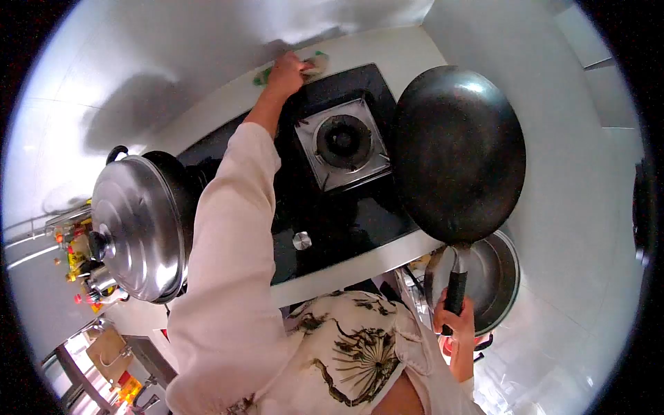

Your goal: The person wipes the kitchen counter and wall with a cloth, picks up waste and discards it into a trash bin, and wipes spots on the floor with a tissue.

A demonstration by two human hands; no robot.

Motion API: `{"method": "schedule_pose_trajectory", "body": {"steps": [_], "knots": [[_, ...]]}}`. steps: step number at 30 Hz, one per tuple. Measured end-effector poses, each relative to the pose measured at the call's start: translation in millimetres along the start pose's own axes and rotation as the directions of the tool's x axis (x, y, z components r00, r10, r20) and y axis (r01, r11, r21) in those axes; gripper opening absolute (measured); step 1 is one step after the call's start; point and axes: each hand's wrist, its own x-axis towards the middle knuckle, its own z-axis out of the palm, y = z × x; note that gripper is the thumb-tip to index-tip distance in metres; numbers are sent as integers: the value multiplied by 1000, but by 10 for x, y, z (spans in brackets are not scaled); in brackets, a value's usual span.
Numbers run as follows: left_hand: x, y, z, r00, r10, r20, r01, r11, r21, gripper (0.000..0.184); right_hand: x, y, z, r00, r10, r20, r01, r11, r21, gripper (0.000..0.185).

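Observation:
At the back of the stove, my left hand (288,73) presses a green and whitish cloth (318,63) onto the pale counter strip behind the black glass cooktop (325,221). The fingers are closed over the cloth, which is partly hidden. My right hand (455,319) is wrapped round the black handle of a large dark wok (460,152), held up at the stove's right side. Its dark inside faces me, and no food shows in it. Near my left hand lies the gas burner (344,142), on its square metal plate.
A large pot with a domed steel lid (131,228) stands on the left of the cooktop. Below the wok is a round metal pot (501,277). A control knob (302,241) sits at the front. Several bottles (72,256) stand far left; walls rise behind and at right.

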Motion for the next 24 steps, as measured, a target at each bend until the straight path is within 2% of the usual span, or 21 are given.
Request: {"method": "schedule_pose_trajectory", "body": {"steps": [2, 3, 5, 6, 7, 9, 11, 12, 14, 15, 17, 18, 20, 22, 24], "knots": [[69, 57, 40, 978, 199, 56, -197, 980, -41, 30, 2, 23, 8, 1000, -1, 2, 1, 1000, -8, 35], [36, 61, -15, 978, 202, 53, -200, 979, -43, 30, 13, 47, 0, 1000, -6, 10, 6, 1000, 0, 34], [-120, -12, -214, 971, 151, 186, -185, 967, 177, 21, 9, 69, -50, 1000, -12, 29, 11, 999, 43, 34], [-208, -66, -297, 970, 155, 188, -188, 966, 175, 21, 6, 60, -54, 1000, 9, 26, -9, 1000, 7, 33], [-263, -138, -373, 983, 32, 181, -31, 999, -9, 18, 16, 62, -50, 999, 27, 19, -26, 999, -22, 32], [-161, -176, -305, 975, -62, 211, 103, 976, -192, 16, 38, 38, -30, 1000, 18, -13, -18, 999, -29, 30], [-13, -195, -16, 997, -10, 71, 10, 1000, -3, 14, 47, 79, -68, 998, 36, 49, -34, 999, -28, 29], [5, -68, -68, 997, -10, 81, 10, 1000, 0, 14, 68, 63, -78, 995, 18, 100, -14, 999, -44, 30], [171, 190, -196, 936, 328, 124, -347, 919, 187, 15, 94, 95, -49, 996, 2, 86, -2, 1000, 3, 30], [166, 251, -229, 939, 321, 124, -340, 920, 196, 15, 92, 94, -20, 998, -6, 61, 3, 999, 44, 30], [135, 345, -231, 970, 207, 125, -217, 973, 73, 17, 137, 71, 11, 997, 15, 81, -17, 1000, 16, 30], [10, 186, -250, 974, 206, 93, -206, 979, -14, 19, 118, 52, 32, 997, 33, 68, -35, 999, 21, 30], [-144, -128, -384, 986, -40, 159, 56, 994, -93, 20, 125, 49, -2, 998, 36, 56, -37, 999, 24, 30], [-467, -668, -429, 999, 29, -39, -24, 991, 135, 20, 126, 78, -81, 996, 19, 91, -16, 999, -31, 30], [-399, -974, -365, 974, -99, 203, -2, 894, 447, 22, 102, 45, -92, 994, 3, 113, -2, 1000, -8, 29]]}}
